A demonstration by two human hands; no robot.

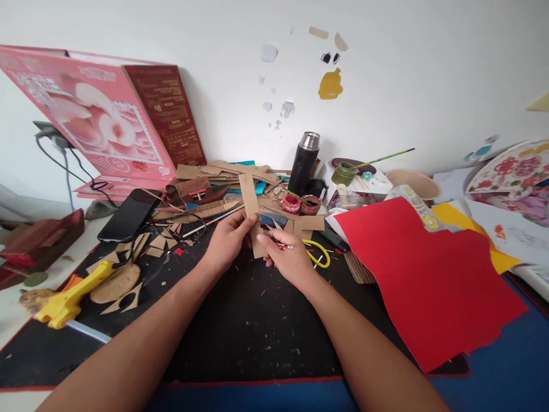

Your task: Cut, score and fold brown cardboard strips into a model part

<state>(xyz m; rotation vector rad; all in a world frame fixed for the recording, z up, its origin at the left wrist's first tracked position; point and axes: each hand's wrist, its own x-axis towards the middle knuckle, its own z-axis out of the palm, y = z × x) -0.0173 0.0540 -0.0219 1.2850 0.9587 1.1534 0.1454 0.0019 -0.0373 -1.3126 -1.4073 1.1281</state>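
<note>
A narrow strip of brown cardboard (250, 197) is held upright, slightly tilted, above the black mat (240, 332). My left hand (229, 237) is closed on its left edge, thumb across the front. From the lower right, my right hand (285, 254) pinches the same strip near its bottom end, with the thumb on the front face. A ring shows on one finger of that hand. Just beyond the right hand, yellow-handled scissors (319, 254) lie partly hidden. The fingers behind the strip are mostly out of sight.
A yellow glue gun (72, 294), a black phone (128, 214) and cardboard scraps (158, 243) lie left. Behind stand a black thermos (303, 166) and paint jars (309, 205). Red paper (429, 274) covers the right side. A pink box (115, 126) leans at the back left.
</note>
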